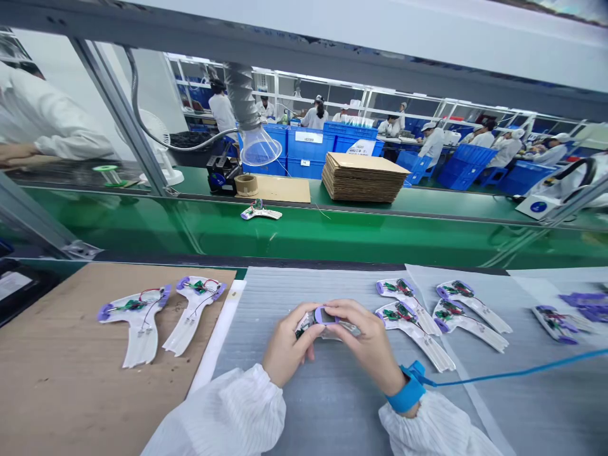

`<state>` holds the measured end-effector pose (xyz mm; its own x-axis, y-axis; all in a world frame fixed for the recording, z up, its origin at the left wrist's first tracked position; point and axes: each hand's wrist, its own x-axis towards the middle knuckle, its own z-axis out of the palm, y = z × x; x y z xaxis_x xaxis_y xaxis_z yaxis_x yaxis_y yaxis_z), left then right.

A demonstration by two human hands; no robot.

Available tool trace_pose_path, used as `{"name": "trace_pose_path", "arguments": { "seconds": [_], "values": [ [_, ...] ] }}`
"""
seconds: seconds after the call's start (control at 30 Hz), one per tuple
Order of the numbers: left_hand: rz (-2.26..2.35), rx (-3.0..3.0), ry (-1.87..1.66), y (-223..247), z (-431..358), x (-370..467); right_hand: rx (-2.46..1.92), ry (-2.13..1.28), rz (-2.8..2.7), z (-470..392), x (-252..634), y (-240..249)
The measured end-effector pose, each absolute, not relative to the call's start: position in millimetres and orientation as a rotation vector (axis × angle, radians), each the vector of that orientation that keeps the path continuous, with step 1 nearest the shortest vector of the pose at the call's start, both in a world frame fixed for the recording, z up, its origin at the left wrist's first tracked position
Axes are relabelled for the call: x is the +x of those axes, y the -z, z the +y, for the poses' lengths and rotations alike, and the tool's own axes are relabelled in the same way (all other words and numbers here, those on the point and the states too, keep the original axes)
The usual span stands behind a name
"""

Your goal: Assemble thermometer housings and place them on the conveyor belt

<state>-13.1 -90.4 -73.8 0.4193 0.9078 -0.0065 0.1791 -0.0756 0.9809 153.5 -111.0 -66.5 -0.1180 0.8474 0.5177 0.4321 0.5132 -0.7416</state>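
Note:
Above the grey foam sheet, my left hand (292,339) and my right hand (363,335) grip one part between them, a white plastic housing with a purple end piece (325,315). The purple piece frames a dark window and faces me. Fingers of both hands close around its sides, so most of the housing is hidden. A bit of green circuit board shows by my left fingers. To the right of my right hand lie several white housing halves (418,339) with purple ends, green boards and red wires. Two similar halves (142,316) rest on the cardboard at left.
A blue wrist strap (407,389) on my right wrist trails a cord rightward. Beyond the bench runs a green conveyor (332,234) carrying one housing half (261,212). Behind it are stacked cardboard sheets (363,177), a tape roll (246,184) and an extraction funnel (260,145). Co-workers sit farther back.

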Motion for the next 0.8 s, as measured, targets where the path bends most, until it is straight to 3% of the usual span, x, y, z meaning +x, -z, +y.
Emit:
{"name": "trace_pose_path", "arguments": {
  "seconds": [0.8],
  "values": [
    [1.041, 1.631, -0.899, 62, -101, -7, -1.113, -0.420, -1.877, -115, 156, 52]
  ]
}}
